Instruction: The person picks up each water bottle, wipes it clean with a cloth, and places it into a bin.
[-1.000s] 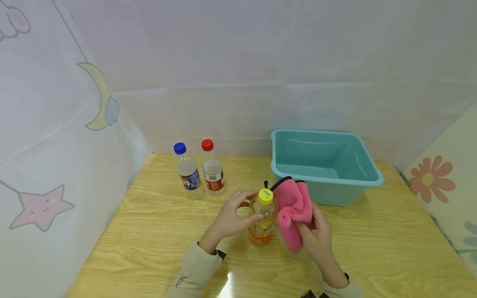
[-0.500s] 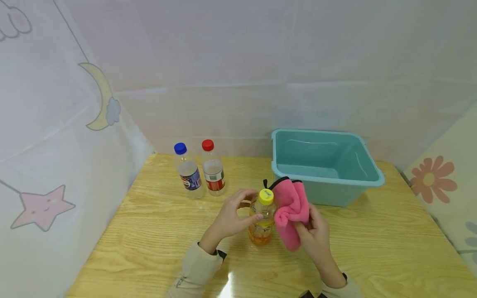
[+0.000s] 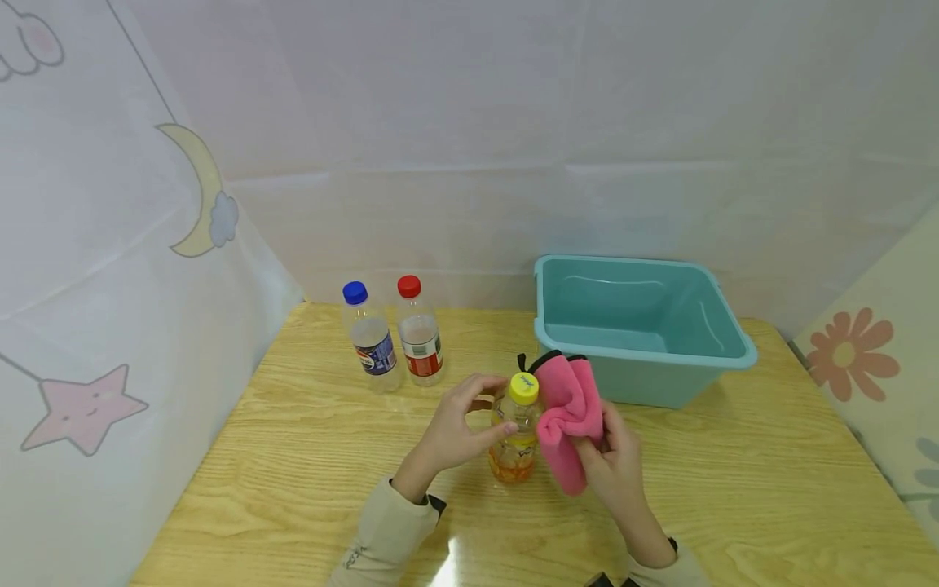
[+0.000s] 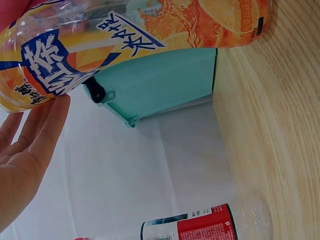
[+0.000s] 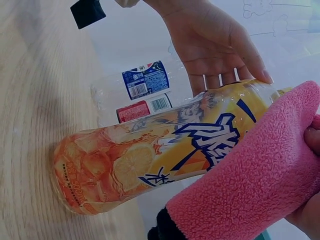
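Note:
A clear drink bottle (image 3: pixel 512 466) with a yellow cap and an orange fruit label stands upright on the table. My left hand (image 3: pixel 456 428) holds it by its upper part, thumb in front and fingers behind. In my right hand (image 3: pixel 614 463) is a folded pink cloth (image 3: pixel 568 420) with black edging, pinched between thumb and fingers. The cloth lies against the bottle's right side in the head view. Seen from the right wrist, the pink cloth (image 5: pixel 250 187) covers part of the label near the bottle's shoulder.
Two bottles stand behind and to the left, one with a blue cap (image 3: pixel 376 350) and one with a red cap (image 3: pixel 421 342). A teal plastic bin (image 3: pixel 645 375) sits at the table's back right. A white printed sheet (image 3: pixel 455 204) hangs behind the wooden table (image 3: pixel 293 489).
My right hand has moved slightly left with the pink cloth, bringing it closer against the bottle. The left hand and the bottle have stayed in place.

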Action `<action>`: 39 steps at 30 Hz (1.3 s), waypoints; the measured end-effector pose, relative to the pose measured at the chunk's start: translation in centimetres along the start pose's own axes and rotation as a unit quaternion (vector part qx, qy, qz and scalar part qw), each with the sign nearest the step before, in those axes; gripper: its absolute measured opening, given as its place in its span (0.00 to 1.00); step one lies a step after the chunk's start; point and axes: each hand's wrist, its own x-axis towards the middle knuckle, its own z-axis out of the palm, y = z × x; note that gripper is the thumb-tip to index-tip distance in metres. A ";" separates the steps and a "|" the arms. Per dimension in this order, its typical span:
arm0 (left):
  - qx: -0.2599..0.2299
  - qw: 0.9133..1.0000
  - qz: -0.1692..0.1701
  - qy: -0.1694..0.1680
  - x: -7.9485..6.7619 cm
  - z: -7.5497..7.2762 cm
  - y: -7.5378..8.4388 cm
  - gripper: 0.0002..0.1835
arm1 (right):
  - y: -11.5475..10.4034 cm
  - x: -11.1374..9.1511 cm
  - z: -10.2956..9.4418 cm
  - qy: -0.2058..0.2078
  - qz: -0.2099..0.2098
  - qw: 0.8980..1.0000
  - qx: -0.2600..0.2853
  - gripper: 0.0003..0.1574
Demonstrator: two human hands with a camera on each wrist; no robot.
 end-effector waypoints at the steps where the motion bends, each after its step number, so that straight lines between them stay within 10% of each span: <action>1: -0.001 1.000 0.000 0.000 0.0 0.0 0.0 0.22 | 0.0 0.0 0.0 -0.001 0.001 1.000 -0.002 0.25; 39: -0.013 1.000 -0.008 0.004 -0.2 0.1 -0.1 0.23 | 1.8 -1.7 -0.1 -0.093 0.112 0.989 -0.039 0.28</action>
